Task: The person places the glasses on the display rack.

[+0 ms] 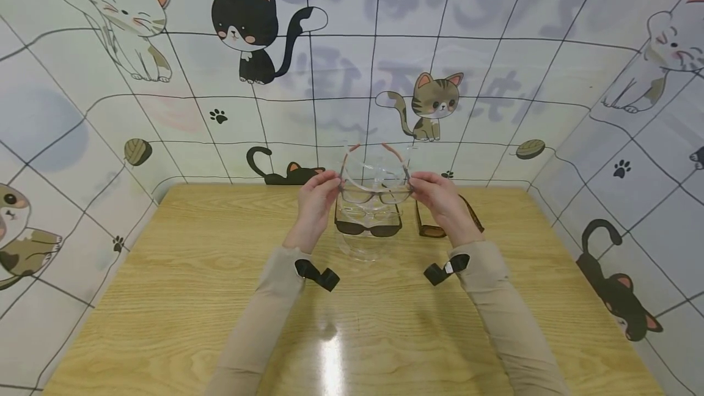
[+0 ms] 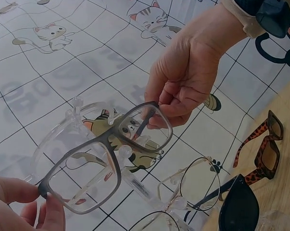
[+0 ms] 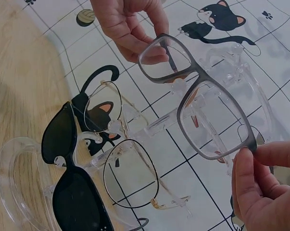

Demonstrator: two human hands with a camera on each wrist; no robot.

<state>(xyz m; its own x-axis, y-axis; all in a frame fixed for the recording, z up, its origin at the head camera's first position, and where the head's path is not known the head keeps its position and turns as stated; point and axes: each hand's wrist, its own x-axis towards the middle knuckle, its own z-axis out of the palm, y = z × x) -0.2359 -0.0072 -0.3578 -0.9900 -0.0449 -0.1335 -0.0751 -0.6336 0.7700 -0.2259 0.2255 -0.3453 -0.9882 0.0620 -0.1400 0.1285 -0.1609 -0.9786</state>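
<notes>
Both hands hold a pair of grey-framed eyeglasses (image 1: pixel 376 193) with clear lenses and orange-brown temple ends. My left hand (image 1: pixel 315 203) pinches one outer corner of the frame, and my right hand (image 1: pixel 442 203) pinches the other. The temples point away, toward the back wall. Behind and below the glasses stands a clear plastic display stand (image 3: pixel 1 168); whether the glasses touch it I cannot tell. Lower on the stand sit thin wire-rimmed round glasses (image 3: pixel 157 180) and black sunglasses (image 3: pixel 80 197).
Tortoiseshell sunglasses (image 2: pixel 267 154) lie on the wooden table (image 1: pixel 220 298), right of the stand and partly behind my right hand in the head view. A white cloth wall (image 1: pixel 352 66) with grid lines and cartoon cats encloses the table's back and sides.
</notes>
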